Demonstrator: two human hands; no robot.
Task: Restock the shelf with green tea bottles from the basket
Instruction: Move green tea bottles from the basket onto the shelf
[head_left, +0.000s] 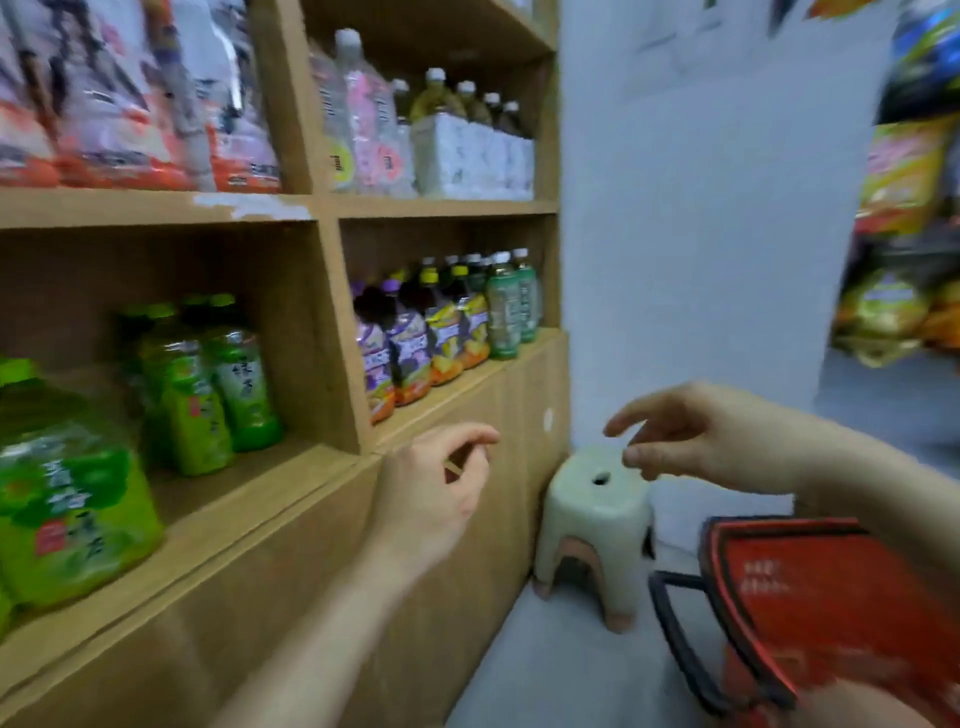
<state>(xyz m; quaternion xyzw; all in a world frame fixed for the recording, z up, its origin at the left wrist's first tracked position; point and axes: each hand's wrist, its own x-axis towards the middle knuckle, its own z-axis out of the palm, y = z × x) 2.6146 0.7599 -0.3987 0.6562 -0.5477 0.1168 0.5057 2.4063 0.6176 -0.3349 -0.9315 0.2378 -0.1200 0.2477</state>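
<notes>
Bottles of green tea (208, 384) with lime-green caps stand in the lower left compartment of the light wooden shelf (332, 332). The left hand (436, 483) hovers before the shelf front, fingers loosely curled, empty. The right hand (691, 441) hangs above the pale green plastic stool (592, 519), fingers relaxed and apart, empty. The red plastic basket (810, 587) sits lower right, its contents unseen.
</notes>
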